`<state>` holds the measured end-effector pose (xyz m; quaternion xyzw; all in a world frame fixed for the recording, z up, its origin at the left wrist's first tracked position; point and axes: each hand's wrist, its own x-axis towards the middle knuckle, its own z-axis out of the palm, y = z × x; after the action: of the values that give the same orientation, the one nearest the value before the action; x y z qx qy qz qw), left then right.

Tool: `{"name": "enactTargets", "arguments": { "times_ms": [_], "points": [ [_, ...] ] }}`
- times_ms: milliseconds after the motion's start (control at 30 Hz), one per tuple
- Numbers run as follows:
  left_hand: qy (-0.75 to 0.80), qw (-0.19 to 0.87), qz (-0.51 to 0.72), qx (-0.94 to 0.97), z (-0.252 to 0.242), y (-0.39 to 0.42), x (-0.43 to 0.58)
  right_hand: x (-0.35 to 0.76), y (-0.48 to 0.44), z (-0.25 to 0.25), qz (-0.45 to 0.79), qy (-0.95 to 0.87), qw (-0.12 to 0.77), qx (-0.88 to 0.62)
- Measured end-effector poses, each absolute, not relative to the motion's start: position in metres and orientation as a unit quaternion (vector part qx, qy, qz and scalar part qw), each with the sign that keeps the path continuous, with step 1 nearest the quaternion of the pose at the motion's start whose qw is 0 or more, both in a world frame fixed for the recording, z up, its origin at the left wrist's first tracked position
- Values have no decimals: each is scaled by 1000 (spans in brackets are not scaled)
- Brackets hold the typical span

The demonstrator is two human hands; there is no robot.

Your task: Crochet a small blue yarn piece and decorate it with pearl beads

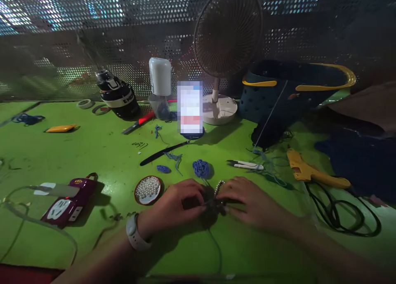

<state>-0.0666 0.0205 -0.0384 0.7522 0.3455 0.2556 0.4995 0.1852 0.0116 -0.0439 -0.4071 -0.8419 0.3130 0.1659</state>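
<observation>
My left hand, with a white watch on the wrist, and my right hand meet low in the middle of the green table. Both have their fingers pinched on a small dark crocheted piece from which a short string of pearl beads sticks up. A thin thread hangs from the piece toward me. A small round dish of pearl beads lies just left of my left hand. A blue crocheted flower and a smaller blue crocheted bit lie just beyond my hands.
Thread snips, a yellow glue gun with black cord, a dark hook tool, a phone, a desk fan, a navy basket, a white bottle, a dark flask and a red power strip surround the work spot.
</observation>
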Motion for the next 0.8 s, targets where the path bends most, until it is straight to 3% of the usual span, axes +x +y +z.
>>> {"name": "enactTargets", "arguments": {
  "times_ms": [100,233,400,800],
  "points": [
    [352,421,206,810,-36,19,-75,175,10,-39,262,-874,153,-381],
    [390,415,190,800,-34,15,-80,171,6,-34,228,-891,170,-355],
    [486,453,204,719,-33,15,-77,174,6,-31,220,-897,177,-339],
    [494,627,247,549,-40,17,-77,173,2,-37,246,-891,153,-348]
  ]
}}
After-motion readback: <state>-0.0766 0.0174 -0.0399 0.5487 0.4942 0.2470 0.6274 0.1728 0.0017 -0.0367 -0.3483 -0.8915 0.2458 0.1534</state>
